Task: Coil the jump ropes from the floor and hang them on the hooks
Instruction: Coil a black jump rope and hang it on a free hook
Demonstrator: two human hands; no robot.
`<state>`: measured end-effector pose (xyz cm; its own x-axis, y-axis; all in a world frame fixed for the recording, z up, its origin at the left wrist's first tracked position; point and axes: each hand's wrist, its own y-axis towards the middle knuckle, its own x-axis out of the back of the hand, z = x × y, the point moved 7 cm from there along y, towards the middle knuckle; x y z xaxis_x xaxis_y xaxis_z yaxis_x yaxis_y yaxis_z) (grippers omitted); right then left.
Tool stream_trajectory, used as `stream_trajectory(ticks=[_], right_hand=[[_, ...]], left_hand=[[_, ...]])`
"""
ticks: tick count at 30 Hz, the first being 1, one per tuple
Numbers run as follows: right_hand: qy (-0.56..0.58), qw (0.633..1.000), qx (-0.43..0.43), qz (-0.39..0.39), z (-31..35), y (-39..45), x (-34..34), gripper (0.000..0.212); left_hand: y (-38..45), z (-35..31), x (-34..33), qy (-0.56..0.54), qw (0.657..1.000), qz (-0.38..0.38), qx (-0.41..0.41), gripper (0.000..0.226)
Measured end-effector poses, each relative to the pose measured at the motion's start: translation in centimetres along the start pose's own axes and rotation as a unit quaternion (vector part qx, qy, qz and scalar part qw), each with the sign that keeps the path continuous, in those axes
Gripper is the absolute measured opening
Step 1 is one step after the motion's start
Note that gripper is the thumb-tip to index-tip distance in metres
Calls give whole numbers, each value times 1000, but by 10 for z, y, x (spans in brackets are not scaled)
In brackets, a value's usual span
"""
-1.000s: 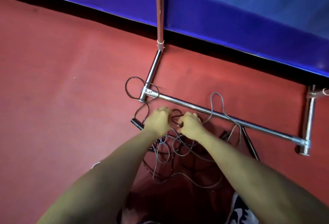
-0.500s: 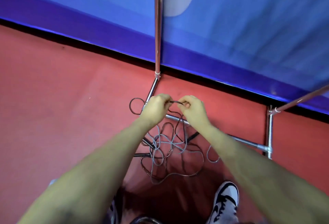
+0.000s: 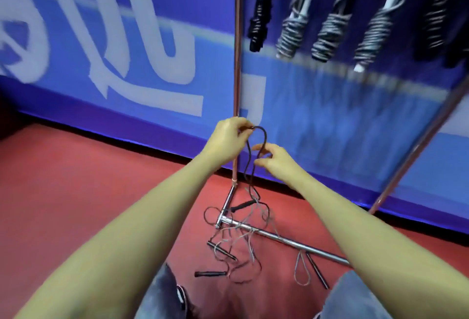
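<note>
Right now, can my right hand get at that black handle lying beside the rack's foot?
Probably not yet. The right hand is up high pinching the dark rope loop, which the left hand also holds. The black handle lies uncovered on the floor far below.

Sports hall or gym: red sports floor (image 3: pixel 76 192), blue padded wall banner (image 3: pixel 127 52) with white lettering, metal rack (image 3: pixel 237 65) hung with coiled jump ropes (image 3: pixel 330 32).

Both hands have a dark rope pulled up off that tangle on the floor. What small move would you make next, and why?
Probably keep lifting the dark rope to draw it free of the tangle. The left hand pinches its top bend, the right hand pinches lower, yet its lower end is still among the floor ropes by the rack base.
</note>
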<state>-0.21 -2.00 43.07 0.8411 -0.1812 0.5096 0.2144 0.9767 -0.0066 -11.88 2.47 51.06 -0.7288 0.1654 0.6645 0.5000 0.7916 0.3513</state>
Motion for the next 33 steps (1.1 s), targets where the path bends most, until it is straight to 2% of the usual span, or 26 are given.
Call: stream_trajectory(ticks=[5, 9, 12, 14, 16, 19, 21, 25, 27, 29, 31, 33], right_hand=[[45, 998, 34, 16, 67, -24, 15, 21], [61, 996, 51, -38, 107, -30, 33, 18], [108, 986, 75, -103, 132, -33, 58, 21], [151, 973, 96, -144, 147, -36, 77, 22], [200, 961, 106, -159, 160, -39, 92, 24], [250, 950, 112, -150, 175, -42, 103, 25], [286, 941, 109, -142, 181, -45, 107, 26], [348, 923, 109, -127, 187, -55, 115, 25], [263, 954, 104, -103, 186, -62, 116, 21], [104, 988, 91, -70, 179, -70, 109, 16], [8, 995, 92, -33, 168, -76, 97, 14], [-21, 995, 96, -21, 161, -77, 88, 19]], left_hand=[[13, -65, 74, -51, 995, -81, -4, 14], [18, -104, 111, -130, 985, -117, 2, 13], [14, -110, 117, -217, 968, -116, 54, 20], [8, -102, 112, -147, 980, -95, 97, 29], [-2, -94, 98, -72, 989, -25, 125, 35], [-12, -97, 74, -100, 986, 80, 107, 28], [-14, -106, 72, -103, 989, 75, 70, 11], [-7, -118, 88, -82, 996, -1, 42, 24], [-2, -121, 102, -71, 995, -52, 44, 25], [7, -120, 113, -90, 991, -84, 59, 23], [16, -123, 122, -104, 987, -100, 65, 25], [22, -131, 130, -105, 987, -108, 58, 29]])
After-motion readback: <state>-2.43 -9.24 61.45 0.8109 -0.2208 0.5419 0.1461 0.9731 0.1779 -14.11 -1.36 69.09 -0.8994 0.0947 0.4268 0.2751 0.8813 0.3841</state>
